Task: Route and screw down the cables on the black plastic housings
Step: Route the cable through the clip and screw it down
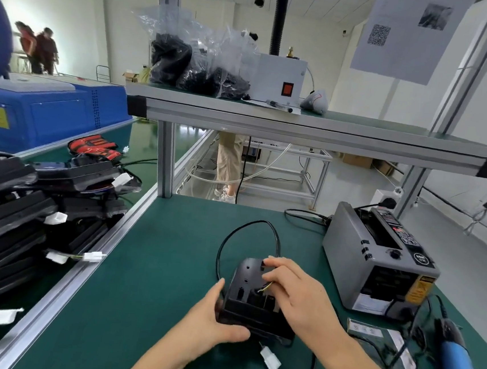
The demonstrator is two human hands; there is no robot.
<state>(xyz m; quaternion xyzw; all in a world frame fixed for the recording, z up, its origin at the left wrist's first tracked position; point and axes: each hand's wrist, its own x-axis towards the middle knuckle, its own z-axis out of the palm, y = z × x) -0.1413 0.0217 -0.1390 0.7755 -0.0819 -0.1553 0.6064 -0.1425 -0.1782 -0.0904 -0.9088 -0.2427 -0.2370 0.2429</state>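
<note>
Near the green tabletop's (169,266) front edge, left grip (214,321) clasps the black housing (244,288); right grip (294,293) pinches its wires (264,289); white room.

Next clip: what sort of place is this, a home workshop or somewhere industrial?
Probably a factory assembly station: a green-matted bench under an aluminium-frame shelf, a pile of black housings on the left, and a tape dispenser and electric screwdriver on the right.
</note>
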